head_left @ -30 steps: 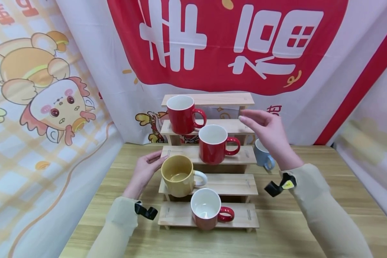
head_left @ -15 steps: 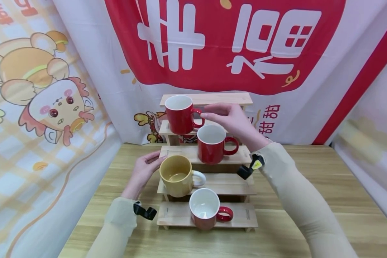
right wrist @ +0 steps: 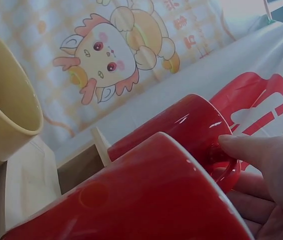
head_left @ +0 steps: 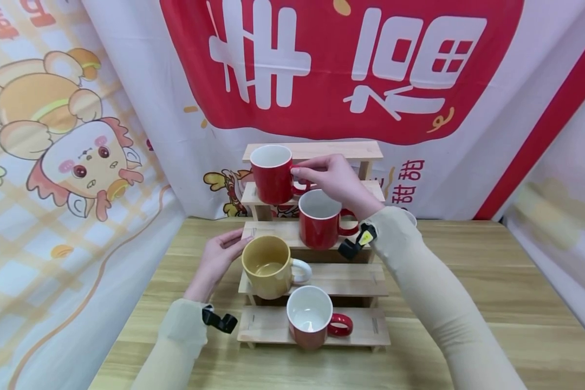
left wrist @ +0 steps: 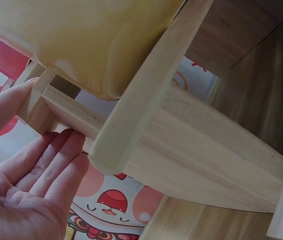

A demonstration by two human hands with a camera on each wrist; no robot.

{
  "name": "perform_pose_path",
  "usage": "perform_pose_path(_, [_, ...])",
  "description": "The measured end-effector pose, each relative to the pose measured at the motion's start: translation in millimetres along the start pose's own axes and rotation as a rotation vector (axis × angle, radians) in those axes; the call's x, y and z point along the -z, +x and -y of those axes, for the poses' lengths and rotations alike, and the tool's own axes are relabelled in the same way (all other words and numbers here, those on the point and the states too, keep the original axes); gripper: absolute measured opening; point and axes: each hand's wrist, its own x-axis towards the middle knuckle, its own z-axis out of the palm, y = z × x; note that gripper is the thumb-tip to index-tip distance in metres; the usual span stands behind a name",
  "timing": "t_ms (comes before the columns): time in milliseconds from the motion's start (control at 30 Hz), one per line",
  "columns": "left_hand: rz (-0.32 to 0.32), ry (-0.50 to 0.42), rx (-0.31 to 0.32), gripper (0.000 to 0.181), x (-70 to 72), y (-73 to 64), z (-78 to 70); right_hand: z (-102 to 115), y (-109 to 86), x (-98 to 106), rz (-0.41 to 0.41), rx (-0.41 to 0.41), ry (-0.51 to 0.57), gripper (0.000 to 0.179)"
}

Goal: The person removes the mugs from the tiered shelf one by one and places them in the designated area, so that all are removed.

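A stepped wooden rack (head_left: pixel 343 278) carries several mugs. My left hand (head_left: pixel 214 265) grips the rack's left side; in the left wrist view its thumb (left wrist: pixel 19 97) lies over a wooden bar and the fingers lie below. Beside that hand stands a yellow mug (head_left: pixel 267 276) with a white handle. My right hand (head_left: pixel 338 176) holds the handle of the upper red mug (head_left: pixel 272 176), the thumb (right wrist: pixel 246 149) pressed at the top of the handle and the other fingers behind it. Just below, the second red mug (head_left: pixel 317 226) is partly covered by the right wrist.
On the lowest step sits a mug with a white inside and red handle (head_left: pixel 340 324). The top step (head_left: pixel 341 150) runs along the back. Behind the right sleeve, a white mug rim (head_left: pixel 410 218) peeks out. Printed cloth (head_left: pixel 141 92) walls the space at the back and sides.
My right hand has moved left from beside the rack to the upper red mug and taken hold of its handle. The left hand stays on the rack.
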Motion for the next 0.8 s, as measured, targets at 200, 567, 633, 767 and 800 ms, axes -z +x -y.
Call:
perform_pose_path(200, [-0.002,-0.005,-0.014,0.048,-0.9,0.7,0.9,0.2,1.5,-1.2,-0.008,0.006,-0.009,0.037])
perform_pose_path(567, [-0.004,-0.005,-0.004,0.048,-0.5,-0.5,-0.6,2.7,4.9,-1.4,0.012,0.049,-0.013,0.024])
perform_pose_path(633, [-0.005,-0.004,-0.003,0.048,-0.3,-0.4,-0.8,2.9,5.7,-1.2,0.016,0.05,-0.004,0.023])
perform_pose_path(767, [-0.003,-0.002,0.0,0.048,-0.6,-0.2,-0.9,3.0,7.0,-0.8,0.017,0.053,0.018,0.023])
perform_pose_path(800, [-0.003,-0.001,0.002,0.048,-0.8,-0.2,-1.0,3.1,7.0,-0.7,0.018,0.053,0.021,0.024])
